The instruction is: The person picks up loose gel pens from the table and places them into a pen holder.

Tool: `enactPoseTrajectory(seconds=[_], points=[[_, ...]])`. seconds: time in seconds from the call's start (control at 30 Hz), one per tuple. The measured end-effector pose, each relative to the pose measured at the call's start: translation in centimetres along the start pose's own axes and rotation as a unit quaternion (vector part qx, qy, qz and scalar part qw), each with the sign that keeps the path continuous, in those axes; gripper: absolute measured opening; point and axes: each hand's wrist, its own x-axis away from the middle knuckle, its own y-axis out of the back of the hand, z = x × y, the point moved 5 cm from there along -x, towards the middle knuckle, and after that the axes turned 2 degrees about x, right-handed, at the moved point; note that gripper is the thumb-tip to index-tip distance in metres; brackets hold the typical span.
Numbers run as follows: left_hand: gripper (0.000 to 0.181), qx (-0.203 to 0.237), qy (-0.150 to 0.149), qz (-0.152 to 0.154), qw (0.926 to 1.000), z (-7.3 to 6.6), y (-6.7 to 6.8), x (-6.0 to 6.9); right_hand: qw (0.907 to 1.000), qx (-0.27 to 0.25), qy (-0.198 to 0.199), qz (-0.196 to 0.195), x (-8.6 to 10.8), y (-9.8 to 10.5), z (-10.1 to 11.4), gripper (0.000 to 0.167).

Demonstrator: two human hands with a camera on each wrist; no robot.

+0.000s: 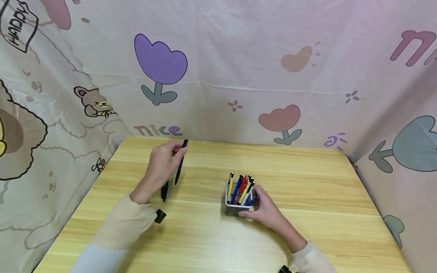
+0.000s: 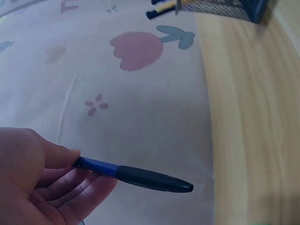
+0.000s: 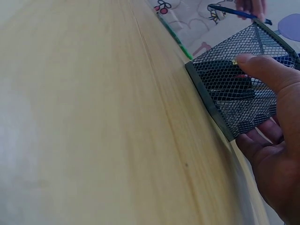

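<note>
My left hand (image 1: 164, 161) pinches a blue pen (image 2: 101, 167) with a black grip between thumb and fingers. In the head view the pen hangs upright above the left part of the table, its black tip pointing down. My right hand (image 1: 268, 210) grips the side of a mesh pen holder (image 3: 229, 79) on the table, thumb on one face and fingers on another. Yellow, blue, red and white pens (image 1: 240, 191) stand in the holder. At its right edge, by my right fingers, a blue pen (image 1: 252, 201) leans low.
Just under my left hand a dark, slender thing (image 1: 165, 190) stands partly hidden; its kind cannot be told. A thin green edge (image 3: 180, 44) shows beyond the holder in the right wrist view. Printed cloth (image 1: 211, 113) hangs behind the wooden table (image 1: 307, 174).
</note>
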Motion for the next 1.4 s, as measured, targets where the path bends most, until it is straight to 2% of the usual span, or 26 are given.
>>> enactPoseTrajectory(seconds=[0.3, 0.53, 0.7, 1.03, 1.4], points=[[0.017, 0.041, -0.079, -0.027, 0.9957, -3.4, -0.2, 0.5, 1.0000, 0.001, -0.001, 0.000, 0.0, -0.1, -0.2, 0.078], [0.012, 0.079, -0.147, -0.038, 0.9853, -6.0, -0.7, 1.2, 1.0000, -0.001, -0.005, 0.001, 0.0, -0.1, 0.0, 0.077], [0.012, 0.093, -0.185, -0.037, 0.9776, -7.5, -1.3, 1.3, 1.0000, -0.008, -0.003, 0.001, 0.0, 0.0, 0.0, 0.077], [0.010, 0.112, -0.231, -0.008, 0.9664, -10.1, -2.7, 1.6, 1.0000, -0.003, 0.008, -0.001, 0.0, 0.0, 0.0, 0.077], [0.009, 0.171, -0.260, 0.012, 0.9504, -12.6, -4.0, 2.5, 0.9995, 0.001, 0.031, -0.001, -0.1, 0.0, -0.1, 0.076]])
